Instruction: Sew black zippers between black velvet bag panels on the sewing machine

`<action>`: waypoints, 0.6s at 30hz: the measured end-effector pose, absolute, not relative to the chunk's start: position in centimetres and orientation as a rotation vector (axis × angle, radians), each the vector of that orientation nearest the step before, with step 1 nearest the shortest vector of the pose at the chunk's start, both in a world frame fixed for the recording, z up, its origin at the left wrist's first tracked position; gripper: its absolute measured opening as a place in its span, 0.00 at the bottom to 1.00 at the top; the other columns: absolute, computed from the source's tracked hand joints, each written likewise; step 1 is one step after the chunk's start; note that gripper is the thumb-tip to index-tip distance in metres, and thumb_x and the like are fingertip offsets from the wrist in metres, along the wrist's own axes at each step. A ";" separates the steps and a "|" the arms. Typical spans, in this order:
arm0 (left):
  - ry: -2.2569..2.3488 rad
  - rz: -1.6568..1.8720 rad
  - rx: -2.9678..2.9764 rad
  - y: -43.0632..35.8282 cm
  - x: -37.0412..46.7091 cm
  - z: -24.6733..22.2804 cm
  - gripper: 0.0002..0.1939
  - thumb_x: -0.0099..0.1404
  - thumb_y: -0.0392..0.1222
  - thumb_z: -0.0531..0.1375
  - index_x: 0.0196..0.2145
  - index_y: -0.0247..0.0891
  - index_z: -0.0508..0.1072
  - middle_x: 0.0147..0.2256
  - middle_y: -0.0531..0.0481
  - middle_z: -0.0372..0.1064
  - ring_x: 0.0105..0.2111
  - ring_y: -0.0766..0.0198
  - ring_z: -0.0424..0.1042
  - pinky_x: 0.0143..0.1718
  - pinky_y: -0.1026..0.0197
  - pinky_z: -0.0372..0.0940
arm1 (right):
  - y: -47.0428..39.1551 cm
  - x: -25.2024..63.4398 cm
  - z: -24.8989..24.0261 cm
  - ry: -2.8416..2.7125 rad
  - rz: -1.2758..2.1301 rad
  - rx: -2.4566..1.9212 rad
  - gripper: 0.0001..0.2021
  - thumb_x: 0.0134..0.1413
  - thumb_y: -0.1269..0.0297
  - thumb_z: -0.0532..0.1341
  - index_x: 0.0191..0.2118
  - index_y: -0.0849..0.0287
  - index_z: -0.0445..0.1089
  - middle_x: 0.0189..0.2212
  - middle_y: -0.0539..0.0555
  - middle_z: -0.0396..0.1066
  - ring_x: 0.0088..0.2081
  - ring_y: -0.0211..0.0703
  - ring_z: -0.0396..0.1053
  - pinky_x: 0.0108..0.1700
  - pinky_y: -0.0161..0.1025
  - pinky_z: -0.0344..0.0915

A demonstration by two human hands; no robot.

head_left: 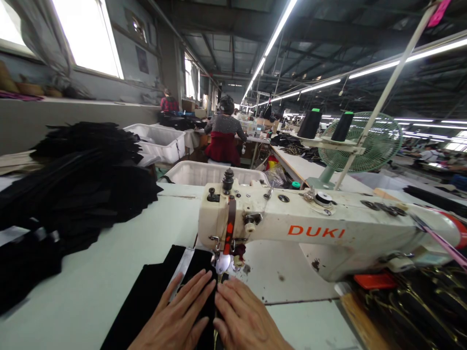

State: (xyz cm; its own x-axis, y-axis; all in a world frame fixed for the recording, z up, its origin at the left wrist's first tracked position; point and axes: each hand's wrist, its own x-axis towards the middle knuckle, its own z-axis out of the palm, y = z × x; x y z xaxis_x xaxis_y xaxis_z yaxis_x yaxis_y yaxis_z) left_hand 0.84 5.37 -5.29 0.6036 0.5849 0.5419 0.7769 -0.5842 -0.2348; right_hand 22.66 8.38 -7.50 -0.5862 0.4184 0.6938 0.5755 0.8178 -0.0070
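My left hand [175, 318] lies flat on a black fabric piece [153, 291] at the front of the pale table, fingers spread and pointing toward the needle. A grey strip [183, 267] runs along the cloth beside its fingertips. My right hand [242, 318] presses flat on the same cloth just right of the seam line, touching the left hand. Both sit directly below the presser foot [222, 265] of the white DUKI sewing machine [314, 231].
A large heap of black cut pieces [83, 180] covers the table's left side. White bins [215, 172] stand behind the machine. Thread cones [310, 124] and a green fan [368, 143] are at the right. A person in red [224, 136] sits ahead. Dark fabric [419, 306] lies at the right.
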 end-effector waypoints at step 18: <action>-1.082 -0.528 -2.380 5.9 0.7 -3.2 0.27 0.61 0.39 0.58 0.59 0.36 0.68 0.56 0.47 0.73 0.52 0.55 0.75 0.51 0.56 0.71 | 9.5 22.8 -6.6 -2.317 -0.296 -0.731 0.20 0.63 0.58 0.61 0.56 0.64 0.70 0.53 0.57 0.75 0.53 0.49 0.73 0.57 0.40 0.70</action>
State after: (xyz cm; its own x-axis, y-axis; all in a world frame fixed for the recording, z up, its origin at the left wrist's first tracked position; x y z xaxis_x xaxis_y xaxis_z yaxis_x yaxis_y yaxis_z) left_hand 0.67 5.92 -3.18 0.6149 0.5937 0.5190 0.7745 -0.5786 -0.2557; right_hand 22.79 9.53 -6.63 -0.6106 0.4225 0.6698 0.5775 0.8163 0.0117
